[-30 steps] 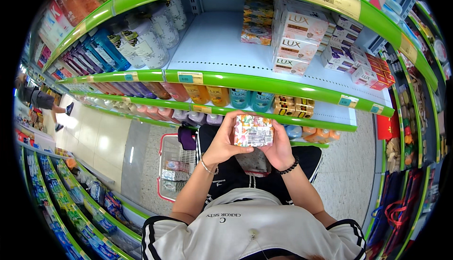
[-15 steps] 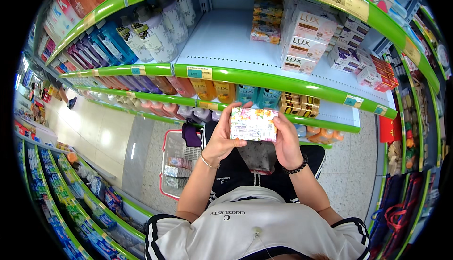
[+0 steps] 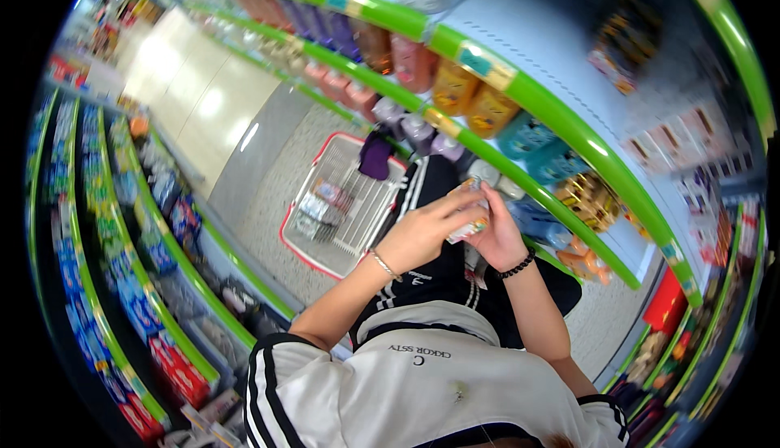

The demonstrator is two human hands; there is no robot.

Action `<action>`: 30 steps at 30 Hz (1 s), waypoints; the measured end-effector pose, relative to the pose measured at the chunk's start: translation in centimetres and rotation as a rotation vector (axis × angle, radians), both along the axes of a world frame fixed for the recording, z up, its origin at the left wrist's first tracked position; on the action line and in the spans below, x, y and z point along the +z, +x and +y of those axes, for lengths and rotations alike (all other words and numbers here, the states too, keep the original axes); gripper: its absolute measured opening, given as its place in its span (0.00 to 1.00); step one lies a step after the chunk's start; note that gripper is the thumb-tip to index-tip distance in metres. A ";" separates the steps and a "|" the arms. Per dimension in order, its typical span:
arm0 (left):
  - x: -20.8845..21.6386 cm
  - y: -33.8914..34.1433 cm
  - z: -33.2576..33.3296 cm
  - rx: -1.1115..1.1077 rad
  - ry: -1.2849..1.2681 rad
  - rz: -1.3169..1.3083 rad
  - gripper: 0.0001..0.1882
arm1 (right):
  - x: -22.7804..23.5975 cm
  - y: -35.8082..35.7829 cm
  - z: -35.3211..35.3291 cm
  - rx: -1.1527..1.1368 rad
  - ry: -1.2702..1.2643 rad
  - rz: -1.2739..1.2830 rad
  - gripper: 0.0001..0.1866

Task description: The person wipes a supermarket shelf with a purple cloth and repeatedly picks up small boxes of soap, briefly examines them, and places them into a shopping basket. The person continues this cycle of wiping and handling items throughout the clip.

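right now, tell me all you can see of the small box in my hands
The small box looks like thin card, white with orange patches, its print blurred. It is held aslant in mid-air: the left hand reaches across it, the right hand holds its right side. Much is covered, so whether it is sealed is unclear.

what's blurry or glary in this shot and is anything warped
Head view: bright glare patches on the floor tiles at upper left; soap boxes at right look smeared; the green shelf edge bows, likely fisheye bending; the small box in the hands is partly covered by fingers, its print too soft to read.
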State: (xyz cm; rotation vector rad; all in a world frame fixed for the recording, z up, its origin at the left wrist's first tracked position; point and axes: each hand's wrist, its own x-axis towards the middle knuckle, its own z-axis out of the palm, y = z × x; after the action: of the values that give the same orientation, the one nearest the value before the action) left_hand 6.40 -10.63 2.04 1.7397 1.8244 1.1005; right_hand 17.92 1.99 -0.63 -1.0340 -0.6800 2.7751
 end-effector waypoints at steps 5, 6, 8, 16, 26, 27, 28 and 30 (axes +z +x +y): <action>-3.7 -0.1 -3.5 0.446 0.045 -0.273 0.36 | -3.9 -3.8 -1.2 0.118 -0.056 0.052 0.13; -5.6 -0.1 -4.2 0.608 0.010 -0.472 0.36 | -4.2 -4.9 -1.6 0.116 0.061 0.016 0.15; -8.9 -1.1 -5.3 0.797 -0.114 -1.113 0.25 | -4.6 -7.1 -2.8 0.109 0.301 -0.048 0.19; -13.6 -5.4 -6.7 0.721 -0.151 -1.575 0.23 | -12.6 -13.7 -4.8 0.489 0.992 0.059 0.36; -41.6 -14.3 -8.1 1.760 -0.260 -1.202 0.35 | -13.1 -12.9 -4.0 0.442 1.954 -0.068 0.16; -42.3 -15.2 -7.3 1.922 -0.234 -1.284 0.32 | -13.4 -13.0 -3.8 0.430 1.929 -0.060 0.15; -42.7 -15.9 -6.8 2.088 -0.212 -1.359 0.29 | -13.6 -13.2 -3.7 0.417 1.898 -0.052 0.15; -39.2 -18.1 -5.4 2.207 -0.623 -1.142 0.40 | -13.8 -13.6 -3.5 0.365 1.908 -0.065 0.13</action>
State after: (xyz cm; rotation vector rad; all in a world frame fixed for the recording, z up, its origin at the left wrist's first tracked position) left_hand -11.69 -16.04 -37.20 -1.6413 2.0254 1.1068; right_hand 4.32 -1.48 -14.41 -0.4016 -2.6319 0.9492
